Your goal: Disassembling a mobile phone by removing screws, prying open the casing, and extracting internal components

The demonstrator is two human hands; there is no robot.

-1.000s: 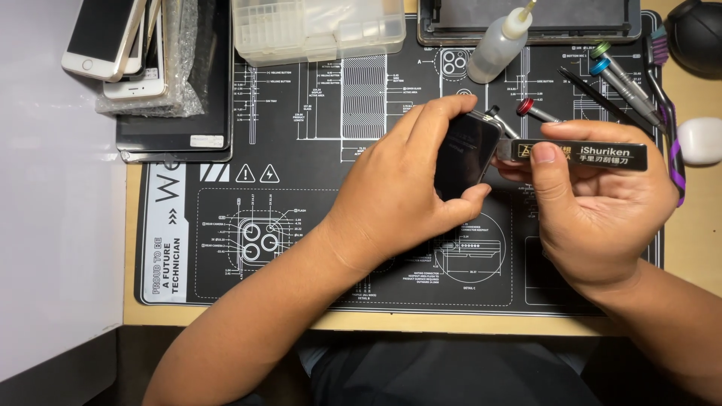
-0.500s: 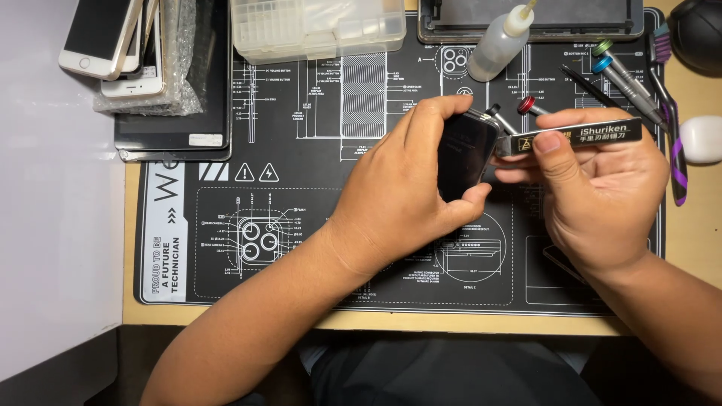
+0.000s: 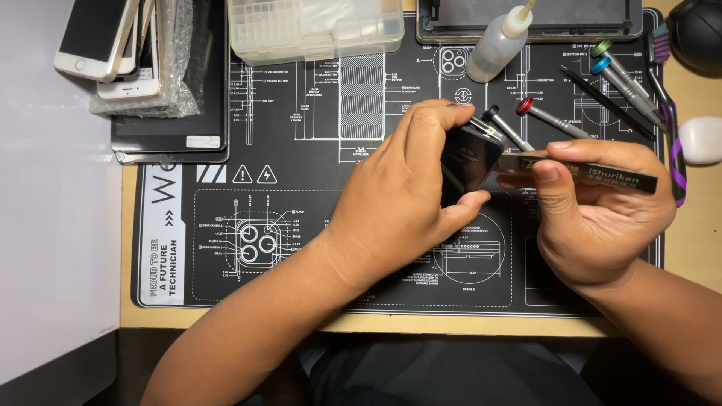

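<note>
My left hand point(image 3: 398, 203) grips a dark smartphone point(image 3: 468, 162), tilted on edge above the black repair mat point(image 3: 301, 173), thumb below and fingers curled over its top. My right hand point(image 3: 602, 210) pinches black tweezers point(image 3: 594, 171) between thumb and forefinger. The tweezers lie nearly level, their tip against the phone's right edge. Part of the phone is hidden by my left fingers.
Several screwdrivers point(image 3: 549, 120) lie at the mat's upper right, near a small squeeze bottle point(image 3: 498, 43). A clear plastic parts box point(image 3: 316, 26) sits at top centre. Stacked phones point(image 3: 113, 45) and a dark tablet point(image 3: 173, 135) rest at upper left. A white case point(image 3: 701, 140) is at right.
The tweezers have tilted and shifted slightly, from level to angled and back, staying at the phone's right edge. My left hand holds the phone in nearly the same place.
</note>
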